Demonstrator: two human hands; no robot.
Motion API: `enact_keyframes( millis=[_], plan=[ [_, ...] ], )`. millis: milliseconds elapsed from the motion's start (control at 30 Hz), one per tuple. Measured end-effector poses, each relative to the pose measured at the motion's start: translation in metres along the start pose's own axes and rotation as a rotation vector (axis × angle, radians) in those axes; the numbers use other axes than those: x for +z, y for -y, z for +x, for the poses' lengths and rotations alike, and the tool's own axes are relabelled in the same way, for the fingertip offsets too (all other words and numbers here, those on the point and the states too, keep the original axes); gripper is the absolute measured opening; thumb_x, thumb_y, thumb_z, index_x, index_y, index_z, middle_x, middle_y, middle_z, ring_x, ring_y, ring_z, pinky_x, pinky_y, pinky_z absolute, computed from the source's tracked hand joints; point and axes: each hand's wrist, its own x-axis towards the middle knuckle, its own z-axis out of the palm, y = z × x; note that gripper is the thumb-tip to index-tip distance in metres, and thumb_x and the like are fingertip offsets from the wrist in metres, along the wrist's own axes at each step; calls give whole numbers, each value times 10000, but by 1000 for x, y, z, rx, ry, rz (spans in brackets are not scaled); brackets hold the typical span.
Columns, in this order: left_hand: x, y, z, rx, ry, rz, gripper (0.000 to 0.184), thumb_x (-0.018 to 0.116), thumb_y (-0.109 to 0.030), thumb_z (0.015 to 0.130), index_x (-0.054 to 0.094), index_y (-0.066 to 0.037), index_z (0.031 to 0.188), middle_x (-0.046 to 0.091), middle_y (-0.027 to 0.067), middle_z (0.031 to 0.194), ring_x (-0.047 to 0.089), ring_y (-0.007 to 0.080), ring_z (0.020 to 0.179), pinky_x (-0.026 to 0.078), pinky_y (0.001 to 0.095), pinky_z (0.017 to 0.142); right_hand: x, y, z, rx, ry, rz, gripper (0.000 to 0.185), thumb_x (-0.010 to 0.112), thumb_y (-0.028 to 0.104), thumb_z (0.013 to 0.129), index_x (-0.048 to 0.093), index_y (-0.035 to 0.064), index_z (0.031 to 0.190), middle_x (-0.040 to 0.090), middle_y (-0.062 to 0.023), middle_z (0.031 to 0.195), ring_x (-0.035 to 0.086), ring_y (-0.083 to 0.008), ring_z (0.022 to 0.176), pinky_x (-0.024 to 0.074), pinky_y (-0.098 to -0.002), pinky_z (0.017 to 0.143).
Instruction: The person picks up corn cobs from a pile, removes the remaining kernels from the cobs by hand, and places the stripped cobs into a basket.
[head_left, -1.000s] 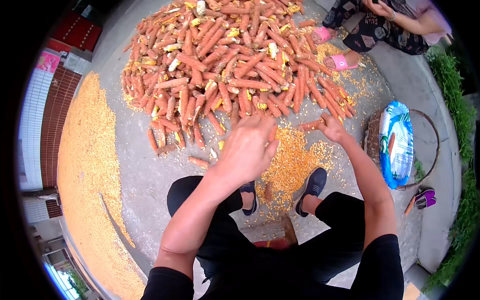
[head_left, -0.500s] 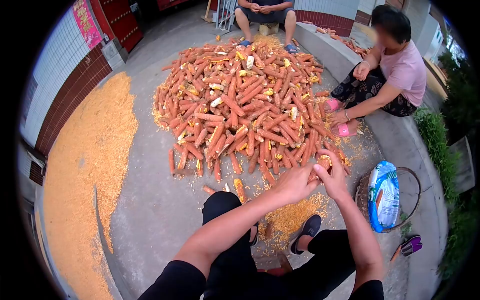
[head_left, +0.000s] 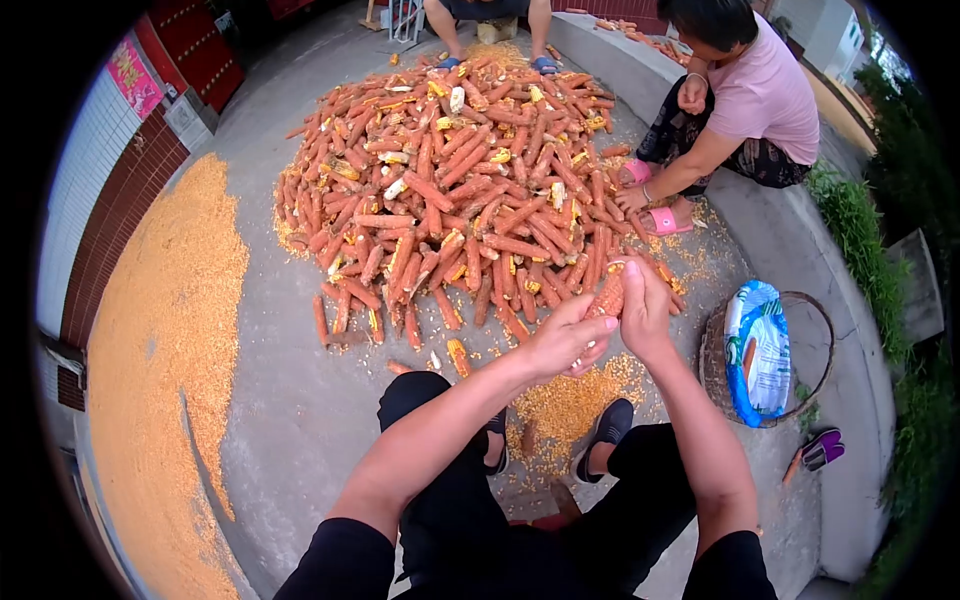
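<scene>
Flanking one reddish corn cob [head_left: 607, 296] in front of the seated person's knees: two hands. Right hand [head_left: 648, 312]: closed, fingers and thumb wrapped along the cob's right side. Left hand [head_left: 570, 342]: curled nearly closed, thumb extended, set against the cob's lower left; what its fingers enclose cannot be told. The held cob: tilted, raised above the ground, near the edge of the pile.

Beyond the hands, one large cob pile [head_left: 440, 215], mostly reddish, some pieces bearing yellow kernels. Apart from it, near the left knee, one cob with yellow kernels [head_left: 458, 357]. Below the hands, one loose kernel heap [head_left: 565, 405], between two dark shoes, the right one [head_left: 606, 438] beside it. At far left, one broad kernel spread [head_left: 165, 340] on the concrete.

At right, one handled wicker basket [head_left: 713, 365], lined with a blue-and-white bag [head_left: 740, 385]; near it, one purple shoe [head_left: 823, 450].

Upper right, one co-worker in a pink shirt [head_left: 765, 95], seated, one hand low by a pink sandal [head_left: 668, 221]. Top centre, a second person's legs, with blue sandals [head_left: 545, 65], at the pile's far edge.
</scene>
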Motion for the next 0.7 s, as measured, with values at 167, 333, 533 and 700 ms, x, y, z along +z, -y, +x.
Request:
enact_keyframes(
  millis=[167,333,533,700],
  plan=[
    [7,1,-5,-57,116,-259,210,481,-241,1078,495,-44,1150,478,34,688,411,91,440,307,232,395,-1,-6,-5,341,-98,457,373,397,256,1099,620,5,936,611,-36,718,527,-89,562,413,-269,508],
    [12,1,-2,-50,218,-324,298,476,-301,1070,520,-24,1168,460,35,683,401,100,424,315,253,386,-6,12,1,510,-139,807,342,430,288,1084,581,42,899,571,-33,656,443,-84,409,294,-241,330],
    [7,5,5,-22,206,-312,349,481,-353,1060,527,-17,1145,479,44,668,416,113,429,339,261,387,-28,4,-1,483,176,868,369,513,365,1050,626,21,1120,614,-29,808,514,-63,565,350,-192,471],
    [14,8,10,33,-15,-29,322,587,-309,1000,546,-16,1128,574,84,749,551,154,551,445,276,489,-27,8,-2,228,144,432,297,723,289,936,640,31,1058,590,-14,819,523,-64,647,399,-222,557]
  ],
)
